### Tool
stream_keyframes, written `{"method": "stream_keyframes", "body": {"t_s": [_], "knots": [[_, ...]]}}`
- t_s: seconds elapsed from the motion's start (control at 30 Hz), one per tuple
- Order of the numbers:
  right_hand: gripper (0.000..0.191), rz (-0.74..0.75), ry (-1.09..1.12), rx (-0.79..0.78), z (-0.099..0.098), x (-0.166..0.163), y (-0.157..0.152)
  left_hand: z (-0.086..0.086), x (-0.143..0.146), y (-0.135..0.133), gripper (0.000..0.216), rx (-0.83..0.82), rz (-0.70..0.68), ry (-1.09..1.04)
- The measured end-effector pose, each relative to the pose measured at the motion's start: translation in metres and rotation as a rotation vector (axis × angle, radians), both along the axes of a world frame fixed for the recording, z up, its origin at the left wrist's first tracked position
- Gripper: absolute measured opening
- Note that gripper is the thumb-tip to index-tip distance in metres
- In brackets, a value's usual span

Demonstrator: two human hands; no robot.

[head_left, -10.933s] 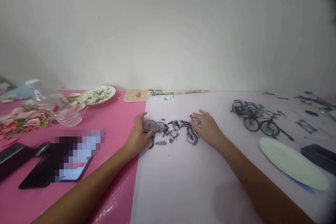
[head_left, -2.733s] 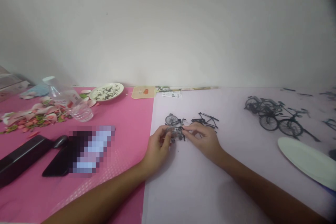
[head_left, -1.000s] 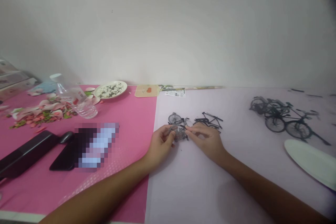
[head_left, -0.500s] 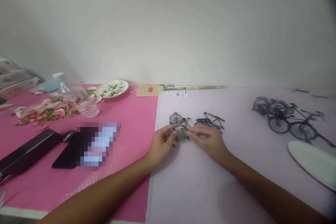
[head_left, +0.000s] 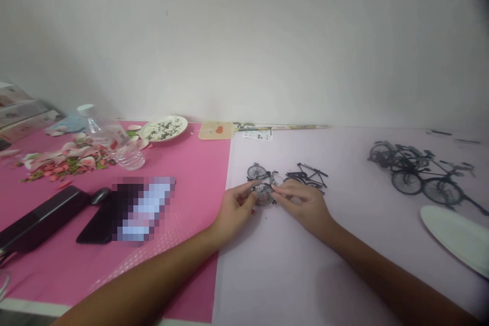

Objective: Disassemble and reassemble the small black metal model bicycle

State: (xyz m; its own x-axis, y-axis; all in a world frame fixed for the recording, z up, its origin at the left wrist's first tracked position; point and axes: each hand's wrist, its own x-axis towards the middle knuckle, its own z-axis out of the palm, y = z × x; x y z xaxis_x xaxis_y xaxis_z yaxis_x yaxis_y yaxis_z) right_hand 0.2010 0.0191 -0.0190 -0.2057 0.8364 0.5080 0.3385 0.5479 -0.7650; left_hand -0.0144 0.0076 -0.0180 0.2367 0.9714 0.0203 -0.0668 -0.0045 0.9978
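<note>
Plain grey-wht wall [head_left: 267,51] behind, brightest nr ctr, dimmer twd R edge; tabletop [head_left: 194,173] pink on L, pale lilac on R.

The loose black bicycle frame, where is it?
In the head view, the frame lies right of centre on the pale tabletop, just beyond the right hand and left of the model bicycles.

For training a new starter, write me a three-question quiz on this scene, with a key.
1. Multiple choice: what is the left hand holding?
a) a white plate
b) a spoked wheel
c) a sheet of paper

2. True or false: the model bicycles are to the right of the right hand.

3. Fill the gap: the clear bottle is on the ____ side of the table.

Key: 1. b; 2. true; 3. pink
</note>
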Motion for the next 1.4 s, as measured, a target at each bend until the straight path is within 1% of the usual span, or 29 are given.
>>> {"method": "stream_keyframes", "body": {"t_s": [0.33,0.57,0.77,1.03,1.4], "knots": [[0.015,0.017,-0.017,0.067,-0.0010,0.0015,0.0018,-0.0037,0.0004,0.0001,0.046,-0.004,0.003,0.020],[0.017,0.036,-0.014,0.062,-0.0007,0.0027,0.0026,0.0006,0.0009,-0.0025,0.044,-0.015,-0.016,0.006],[0.015,0.036,-0.008,0.062,0.0013,0.0015,0.0026,-0.0014,0.0005,-0.0019,0.046,-0.012,-0.031,0.007],[0.013,0.025,-0.013,0.050,0.0016,0.0007,0.0019,-0.0008,-0.0005,-0.0021,0.043,-0.003,-0.035,0.011],[0.015,0.037,-0.023,0.039,0.0024,0.0016,0.0023,0.0008,0.0006,-0.0028,0.042,-0.002,-0.047,-0.009]]}}
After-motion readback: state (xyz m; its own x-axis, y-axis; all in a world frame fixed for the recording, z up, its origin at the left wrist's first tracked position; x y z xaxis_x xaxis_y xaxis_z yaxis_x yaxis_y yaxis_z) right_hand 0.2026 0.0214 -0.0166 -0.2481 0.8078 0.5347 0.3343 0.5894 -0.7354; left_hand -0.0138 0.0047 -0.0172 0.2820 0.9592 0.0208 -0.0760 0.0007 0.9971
